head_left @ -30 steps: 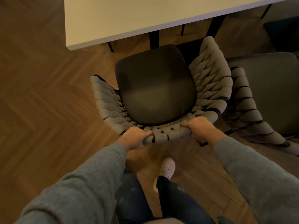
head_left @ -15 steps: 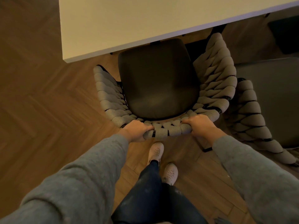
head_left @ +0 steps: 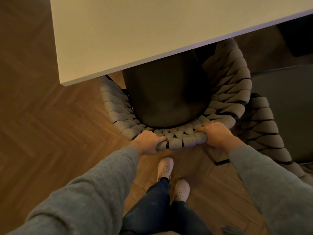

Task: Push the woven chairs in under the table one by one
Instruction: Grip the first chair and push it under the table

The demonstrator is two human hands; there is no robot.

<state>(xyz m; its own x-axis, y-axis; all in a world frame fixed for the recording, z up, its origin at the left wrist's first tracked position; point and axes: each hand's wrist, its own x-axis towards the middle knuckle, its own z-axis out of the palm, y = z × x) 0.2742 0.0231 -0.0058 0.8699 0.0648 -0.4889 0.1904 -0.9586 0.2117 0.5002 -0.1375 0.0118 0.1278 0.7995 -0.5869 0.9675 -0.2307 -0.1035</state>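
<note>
Here: pale table (head_left: 152,31), its edge covering the front of the seat. Woven chair (head_left: 228,99) (dark cushion), partly under that edge. Second chair (head_left: 264,126) just beside, right. Left hand (head_left: 149,141) and right hand (head_left: 215,134) both grasp the woven back rail.

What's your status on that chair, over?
Left grip and right grip hold the woven chair by its back rim. Seat front is under the table. Second chair crowds the right side.
</note>
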